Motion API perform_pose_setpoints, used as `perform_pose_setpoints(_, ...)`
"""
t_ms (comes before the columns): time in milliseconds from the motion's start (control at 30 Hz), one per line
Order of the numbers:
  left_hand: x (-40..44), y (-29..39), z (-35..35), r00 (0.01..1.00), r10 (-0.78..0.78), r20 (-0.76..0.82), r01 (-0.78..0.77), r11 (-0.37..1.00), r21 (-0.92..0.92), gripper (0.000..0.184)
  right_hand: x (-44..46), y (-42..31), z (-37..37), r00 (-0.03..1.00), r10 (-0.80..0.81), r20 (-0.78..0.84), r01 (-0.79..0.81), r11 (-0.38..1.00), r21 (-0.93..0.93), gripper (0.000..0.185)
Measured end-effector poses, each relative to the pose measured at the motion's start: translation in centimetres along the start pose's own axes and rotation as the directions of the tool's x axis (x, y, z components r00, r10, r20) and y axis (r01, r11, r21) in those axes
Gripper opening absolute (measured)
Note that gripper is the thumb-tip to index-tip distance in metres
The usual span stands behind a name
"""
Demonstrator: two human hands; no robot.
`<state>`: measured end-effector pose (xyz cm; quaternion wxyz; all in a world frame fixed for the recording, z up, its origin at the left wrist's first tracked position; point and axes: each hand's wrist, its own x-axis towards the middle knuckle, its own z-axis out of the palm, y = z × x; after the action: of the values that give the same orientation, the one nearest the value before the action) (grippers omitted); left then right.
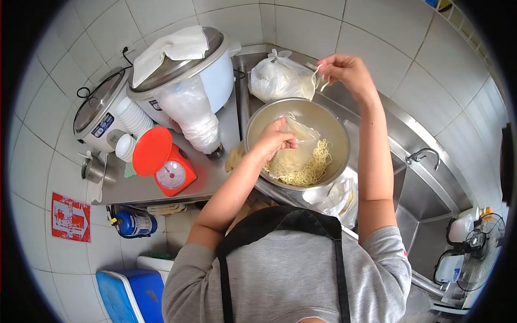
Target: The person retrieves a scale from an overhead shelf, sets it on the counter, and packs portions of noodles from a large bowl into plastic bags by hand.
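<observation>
Here we are at the big metal bowl [335,126], and the yellow noodles [316,164] lie heaped inside it, from five o'clock round to about seven, loose and tangled. Over the heap hangs a clear plastic bag [290,157], its mouth gaping toward one o'clock; whether noodles sit inside it or only show through the film, I can't tell. The left hand [277,139] comes in from seven o'clock, thumb and fingers pinching the bag near its mouth. Up at one o'clock, clear of the rim, the right hand [342,70] has its fingertips pressed together on a few pale strands [314,82], apparently noodles, dangling below. Now, the handling: those strands look light, soft and bendy, probably a touch slippery, and a hard squeeze could snap or mash them, so a gentle fingertip pinch partway along their length seems best. The heap should want loosening from the top, since the tangle is likely to drag neighbours with it. The bag looks flimsy and limp, ready to fold in on itself, so the place to take hold is the lip, with fingers spread to prop it wide. A knotted white plastic bag [277,78] sits near the bowl, just short of twelve o'clock.
</observation>
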<state>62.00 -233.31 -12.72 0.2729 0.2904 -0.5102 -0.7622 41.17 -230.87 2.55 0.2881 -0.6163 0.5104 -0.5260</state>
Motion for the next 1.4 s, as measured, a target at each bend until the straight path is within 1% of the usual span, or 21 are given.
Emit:
perform_pose_setpoints(67,-0.5,1.2,0.2,1.000,0.019,-0.018,-0.017,0.998,0.065,0.077,-0.7,0.5,1.4,0.988,0.050,0.147,-0.043,0.998,-0.048,0.013)
perform_pose_setpoints(167,-0.9,2.4,-0.2,0.995,-0.006,0.098,-0.005,0.994,0.112,0.078,-1.7,2.4,3.7,0.901,0.178,0.395,-0.094,0.970,-0.224,0.014)
perform_pose_setpoints(200,-0.9,2.4,-0.3,0.997,-0.021,0.076,0.010,0.991,0.135,0.077,-2.6,1.4,4.8,0.897,0.260,0.357,-0.118,0.920,-0.374,0.015)
perform_pose_setpoints(300,-1.1,2.5,-0.7,0.998,-0.058,0.037,0.051,0.982,0.181,0.072,-3.7,2.1,6.3,0.914,0.245,0.322,-0.084,0.893,-0.442,0.017)
perform_pose_setpoints(400,-1.2,2.6,-1.3,0.998,-0.062,0.015,0.056,0.970,0.238,0.067,-4.8,3.7,6.4,0.878,0.089,0.471,0.180,0.850,-0.495,0.021)
perform_pose_setpoints(500,-1.7,3.6,-1.8,0.997,-0.059,-0.050,0.074,0.909,0.410,0.061,-6.5,5.5,5.9,0.767,0.118,0.631,0.365,0.729,-0.579,0.025)
perform_pose_setpoints(533,-1.9,4.4,-2.2,0.995,-0.084,-0.058,0.101,0.875,0.473,0.060,-6.6,5.4,5.5,0.798,0.210,0.564,0.292,0.684,-0.668,0.020)
perform_pose_setpoints(567,-2.1,5.0,-2.2,0.992,-0.108,-0.066,0.127,0.837,0.532,0.058,-6.7,5.1,5.0,0.819,0.180,0.545,0.302,0.672,-0.676,0.018)
perform_pose_setpoints(633,-3.3,6.2,-0.9,0.999,-0.020,-0.046,0.042,0.819,0.573,0.056,-6.8,3.8,4.2,0.855,0.117,0.506,0.320,0.647,-0.692,0.012)
perform_pose_setpoints(667,-3.5,6.7,-0.4,0.999,0.028,-0.034,-0.002,0.805,0.594,0.056,-6.8,3.6,3.8,0.870,0.027,0.493,0.359,0.651,-0.669,0.011)
perform_pose_setpoints(733,-3.0,7.0,0.3,0.996,0.061,-0.062,0.001,0.701,0.713,0.055,-7.2,3.6,3.4,0.879,-0.145,0.454,0.429,0.655,-0.622,0.012)
perform_pose_setpoints(833,-2.1,6.7,0.6,0.994,0.076,-0.082,0.028,0.542,0.840,0.054,-7.7,4.0,3.9,0.891,-0.023,0.453,0.410,0.467,-0.783,0.012)
perform_pose_setpoints(867,-1.8,6.8,0.5,0.994,0.077,-0.083,0.035,0.481,0.876,0.054,-7.9,4.0,3.9,0.909,-0.045,0.413,0.392,0.424,-0.816,0.012)
perform_pose_setpoints(967,-0.7,5.7,-0.6,0.999,0.010,0.043,-0.042,0.544,0.838,0.052,-8.2,4.7,3.0,0.951,-0.079,0.298,0.307,0.320,-0.896,0.012)
perform_pose_setpoints(1033,-0.6,4.8,-0.5,0.999,0.010,0.044,-0.043,0.550,0.834,0.051,-8.2,5.7,2.4,0.976,-0.047,0.212,0.216,0.299,-0.930,0.012)
perform_pose_setpoints(1067,-0.2,4.8,-0.5,0.999,0.024,0.046,-0.052,0.550,0.833,0.051,-8.1,5.9,2.3,0.974,-0.070,0.215,0.226,0.326,-0.918,0.019)
perform_pose_setpoints(1167,-0.6,5.2,-0.2,0.995,0.098,-0.018,-0.052,0.662,0.748,0.052,-7.7,6.1,2.0,0.969,-0.246,-0.002,0.185,0.733,-0.655,0.033)
perform_pose_setpoints(1200,-0.4,5.1,-0.2,0.998,0.057,-0.035,-0.015,0.701,0.713,0.052,-7.6,6.7,2.1,0.964,-0.267,-0.004,0.201,0.736,-0.646,0.052)
perform_pose_setpoints(1267,0.1,4.8,-0.2,0.998,-0.030,-0.062,0.062,0.767,0.639,0.051,-8.6,6.5,5.5,0.934,-0.355,0.041,0.284,0.667,-0.689,0.068)
perform_pose_setpoints(1333,-0.2,5.1,0.5,0.999,0.043,-0.017,-0.021,0.762,0.648,0.049,-8.9,8.6,8.8,0.918,-0.390,0.079,0.277,0.484,-0.830,0.082)
perform_pose_setpoints(1400,-0.6,5.0,0.7,0.990,0.144,-0.004,-0.108,0.760,0.641,0.047,-7.8,11.7,9.5,0.999,-0.014,0.039,0.033,0.841,-0.540,0.075)
